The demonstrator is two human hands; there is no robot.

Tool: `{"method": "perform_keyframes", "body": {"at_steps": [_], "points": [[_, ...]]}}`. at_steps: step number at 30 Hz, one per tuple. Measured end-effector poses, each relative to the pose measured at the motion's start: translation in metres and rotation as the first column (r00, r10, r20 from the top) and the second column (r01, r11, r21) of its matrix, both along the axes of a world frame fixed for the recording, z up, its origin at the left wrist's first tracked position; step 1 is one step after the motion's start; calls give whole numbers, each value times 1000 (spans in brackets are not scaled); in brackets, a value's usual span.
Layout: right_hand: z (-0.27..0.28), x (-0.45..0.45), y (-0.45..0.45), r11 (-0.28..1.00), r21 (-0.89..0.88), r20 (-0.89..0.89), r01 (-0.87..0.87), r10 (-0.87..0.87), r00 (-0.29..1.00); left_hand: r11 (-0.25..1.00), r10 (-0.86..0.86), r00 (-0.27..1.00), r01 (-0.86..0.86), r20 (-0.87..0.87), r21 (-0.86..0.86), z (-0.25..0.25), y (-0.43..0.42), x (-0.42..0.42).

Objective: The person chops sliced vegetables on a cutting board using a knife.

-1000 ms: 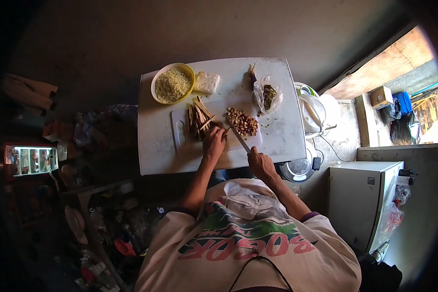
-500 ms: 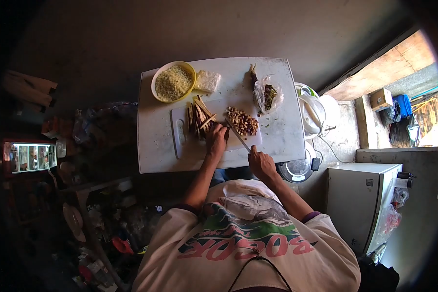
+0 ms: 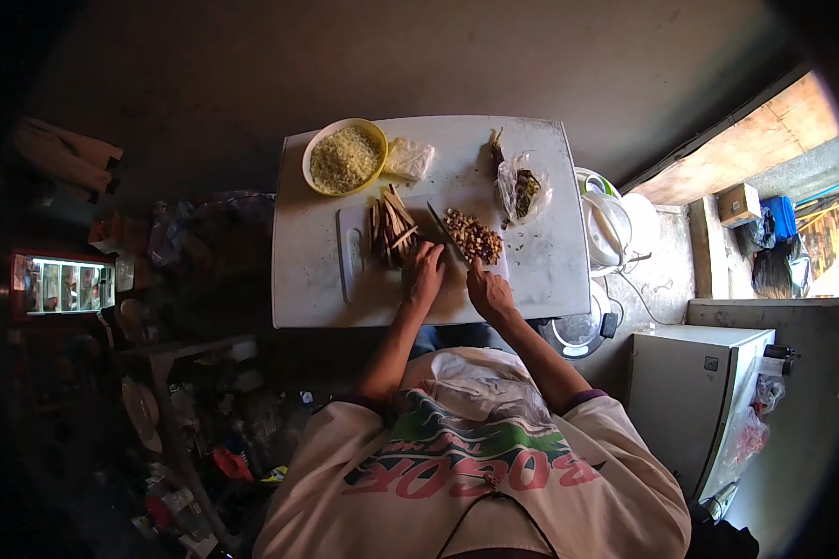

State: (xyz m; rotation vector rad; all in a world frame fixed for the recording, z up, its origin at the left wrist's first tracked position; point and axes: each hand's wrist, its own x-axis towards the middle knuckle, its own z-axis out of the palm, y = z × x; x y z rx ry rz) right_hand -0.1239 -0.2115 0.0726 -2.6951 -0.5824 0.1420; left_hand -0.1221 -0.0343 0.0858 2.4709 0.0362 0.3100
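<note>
On a white cutting board [image 3: 352, 270] lie long dark-skinned, pale-fleshed strips [image 3: 393, 226] at the left and a heap of small diced pieces [image 3: 476, 237] at the right. My left hand [image 3: 423, 270] is closed at the lower end of the strips, and what its fingers press on is too small to make out. The handle of a knife [image 3: 445, 226] is in my right hand [image 3: 489, 292]. Its blade points up and left, between the strips and the diced heap.
The white table [image 3: 298, 270] also bears a yellow bowl [image 3: 382, 154] of pale shreds, a wrapped pale block [image 3: 408, 159], a whole eggplant [image 3: 497, 154] and a plastic bag [image 3: 525, 189] with greens. A white appliance [image 3: 608, 228] stands right of it, a white fridge [image 3: 685, 373] at lower right.
The knife and my right hand have moved up, with the blade now farther forward beside the strips. My left hand stays by the strips. The whole view has shifted slightly.
</note>
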Motion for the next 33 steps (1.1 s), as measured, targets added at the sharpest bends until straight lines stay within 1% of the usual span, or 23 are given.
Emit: {"method": "perform_keyframes", "body": {"at_steps": [1,3,4,6,7,9,13,15,16,18,19,21,22,23,24,25,27,29,30,31,33], "points": [[9,0,0,1000,1,1,-3,3,1000,1000,3,1000,-3,1,1,4,2,-2],[24,-4,-3,995,94,-72,38,-32,997,1000,-5,1000,5,-20,0,7,5,-8],[29,-7,-4,995,92,-73,35,-29,997,1000,-2,1000,2,-21,-2,6,5,-8],[38,-17,-6,996,73,-167,48,-35,985,1000,15,1000,-16,-15,-18,1,8,-10],[41,-23,-7,997,71,-169,43,-31,985,1000,19,1000,-20,-17,-20,-2,9,-10],[45,-36,-8,997,68,-138,41,-32,990,999,-9,999,10,-41,37,-8,11,-9],[26,-48,-6,995,78,-204,69,-52,978,996,-2,1000,3,-11,84,-10,8,-8],[18,-47,-1,988,108,-307,114,-76,949,1000,3,999,-2,-33,24,-7,8,-9],[12,-44,1,987,109,-306,114,-76,949,1000,3,999,-2,-32,25,-5,8,-9],[1,-30,7,979,194,-151,65,-36,988,1000,-4,999,5,-32,17,-3,8,-9],[0,-23,10,978,196,-151,68,-38,988,1000,-7,999,7,-33,19,-5,9,-11],[-2,-3,14,985,169,102,27,-45,994,1000,-14,999,14,-33,-13,-11,8,-10],[-1,7,15,993,107,7,42,-43,999,1000,-17,999,17,-28,-8,-13,11,-8],[0,12,14,993,112,9,43,-44,999,999,-35,999,34,16,20,-16,14,-9],[7,15,14,995,95,-68,41,-34,997,998,-54,997,51,59,47,-13,15,-8],[14,18,12,996,75,-144,38,-26,989,998,-55,997,52,62,46,-10,14,-7],[33,4,6,996,83,-114,23,-13,993,998,-61,997,59,54,36,-5,12,-5],[52,-7,7,996,36,-259,84,-71,963,997,-59,997,57,44,60,-4,10,-2],[61,-12,6,995,41,-332,86,-67,941,995,-60,998,57,31,85,-5,9,-2],[56,-20,5,996,39,-333,80,-62,941,995,-54,998,52,30,83,-6,9,-2],[40,-32,3,988,89,-291,125,-95,952,994,-43,998,39,45,100,-7,8,-3]]}}
